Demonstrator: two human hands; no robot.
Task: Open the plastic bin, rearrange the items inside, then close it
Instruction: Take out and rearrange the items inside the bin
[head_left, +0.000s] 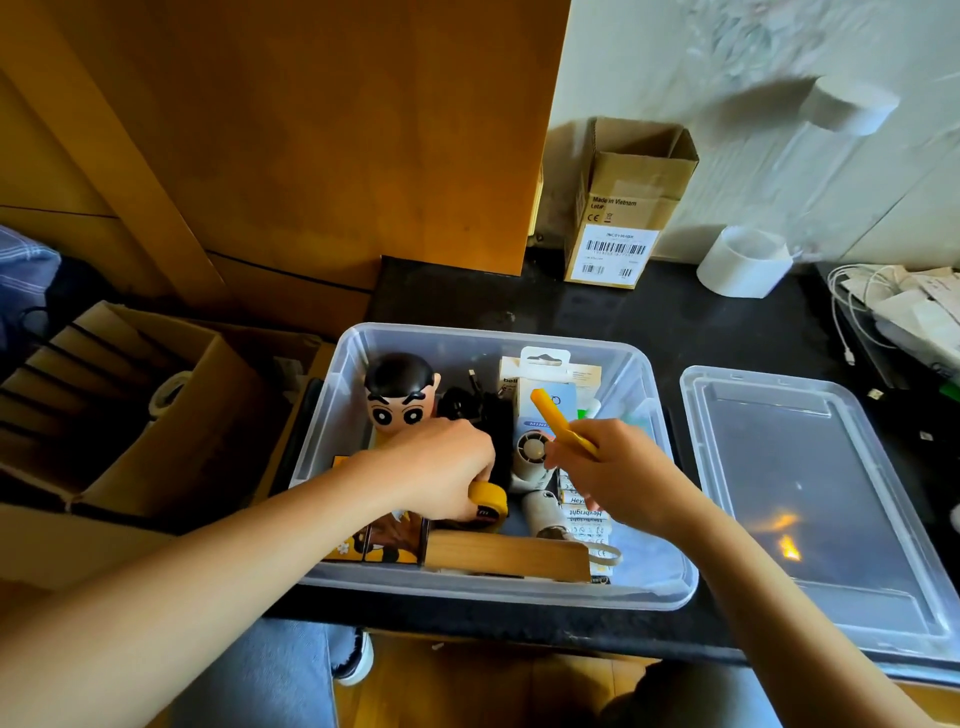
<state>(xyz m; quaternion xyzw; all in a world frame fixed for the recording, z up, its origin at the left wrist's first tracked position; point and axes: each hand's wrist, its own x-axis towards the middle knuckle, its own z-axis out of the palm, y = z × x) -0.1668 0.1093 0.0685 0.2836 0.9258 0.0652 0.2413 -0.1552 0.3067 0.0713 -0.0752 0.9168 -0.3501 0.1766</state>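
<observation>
Rearranging inside the open plastic bin (332, 395) on the desk (649, 322), my left hand (441, 467) grips a yellow roll (488, 494), my right hand (618, 467) pinches a yellow stick (553, 418); next I must find them places, I think.

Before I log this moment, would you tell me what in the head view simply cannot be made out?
- Yellow-banded item: mostly covered by the left hand; its kind is unclear.
- Yellow stick: its lower end is hidden inside the right hand.
- Battery pack: print too small, partly under the right hand.
- Lid: its right corner is cut off by the frame edge.
</observation>
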